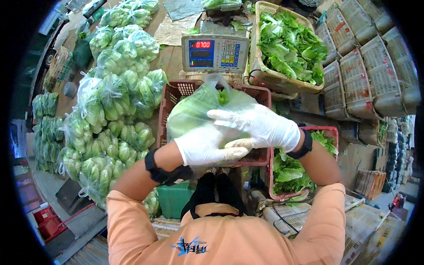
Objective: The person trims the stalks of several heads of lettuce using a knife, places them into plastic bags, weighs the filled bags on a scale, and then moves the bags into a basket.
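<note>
Fingers extended, your right hand (267, 128) rests on the filled bag (187, 115); your left hand (201, 148) blurs alongside, both grips unclear. Left of your fingers, bagged greens (117, 95) look done; rightward, loose leaves (287, 170) remain.

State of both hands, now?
Left hand: against the bag of greens; grip can't be told.
Right hand: open, spread over the bag.

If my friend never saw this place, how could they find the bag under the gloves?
Start at the scale with red digits, top middle. Just below sits a reddish crate holding a bag of greens. Unlike the bags heaped at left, it has a white-gloved left hand and right hand over it.
</note>
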A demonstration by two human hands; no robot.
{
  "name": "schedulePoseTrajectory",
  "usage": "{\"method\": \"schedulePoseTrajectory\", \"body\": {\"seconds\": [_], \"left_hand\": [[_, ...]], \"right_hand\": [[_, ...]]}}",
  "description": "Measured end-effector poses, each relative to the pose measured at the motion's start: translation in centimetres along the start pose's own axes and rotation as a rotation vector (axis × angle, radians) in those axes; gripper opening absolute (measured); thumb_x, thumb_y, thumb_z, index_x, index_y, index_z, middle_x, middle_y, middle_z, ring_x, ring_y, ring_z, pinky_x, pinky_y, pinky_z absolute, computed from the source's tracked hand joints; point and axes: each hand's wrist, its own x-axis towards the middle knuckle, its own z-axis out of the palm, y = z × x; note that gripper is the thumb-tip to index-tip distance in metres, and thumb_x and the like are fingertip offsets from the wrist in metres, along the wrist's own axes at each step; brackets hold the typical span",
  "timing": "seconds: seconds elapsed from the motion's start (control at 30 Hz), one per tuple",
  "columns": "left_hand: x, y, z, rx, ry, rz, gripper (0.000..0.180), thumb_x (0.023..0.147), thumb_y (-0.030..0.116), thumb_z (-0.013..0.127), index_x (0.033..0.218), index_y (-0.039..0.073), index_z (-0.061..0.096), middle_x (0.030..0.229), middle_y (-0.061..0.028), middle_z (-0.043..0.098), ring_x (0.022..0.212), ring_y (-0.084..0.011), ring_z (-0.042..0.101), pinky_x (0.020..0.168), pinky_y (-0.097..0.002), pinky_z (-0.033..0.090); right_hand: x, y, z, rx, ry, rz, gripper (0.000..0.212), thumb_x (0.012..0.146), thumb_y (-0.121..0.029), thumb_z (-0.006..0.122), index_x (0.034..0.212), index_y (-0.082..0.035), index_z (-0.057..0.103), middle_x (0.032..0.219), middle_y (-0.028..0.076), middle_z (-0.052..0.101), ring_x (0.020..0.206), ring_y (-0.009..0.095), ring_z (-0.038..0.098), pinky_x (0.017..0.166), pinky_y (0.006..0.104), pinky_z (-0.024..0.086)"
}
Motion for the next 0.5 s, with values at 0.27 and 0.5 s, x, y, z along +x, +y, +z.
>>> {"method": "schedulePoseTrajectory", "body": {"seconds": [0.27,0.5], "left_hand": [[-6.6,-13.0,-3.4,-0.34,-0.215,-0.524,0.021,0.084,0.021,0.065,0.076,0.003,0.058,0.075,-0.0049,0.054,0.072,-0.0147,0.051,0.067,-0.0279,0.042],[-9.6,-14.3,0.6,-0.561,-0.046,-0.756,0.02,0.081,0.017,0.066,0.067,0.005,0.059,0.069,-0.0031,0.05,0.071,-0.0156,0.047,0.071,-0.0285,0.042]], "right_hand": [[-9.1,8.0,2.9,0.399,-0.177,0.296,0.022,0.083,-0.021,0.062,0.071,-0.002,0.057,0.067,0.014,0.051,0.063,0.029,0.05,0.059,0.0378,0.04],[-12.8,9.7,7.3,0.355,-0.232,0.527,0.021,0.083,-0.027,0.063,0.078,-0.007,0.065,0.07,0.008,0.058,0.068,0.026,0.053,0.074,0.0362,0.039]]}}
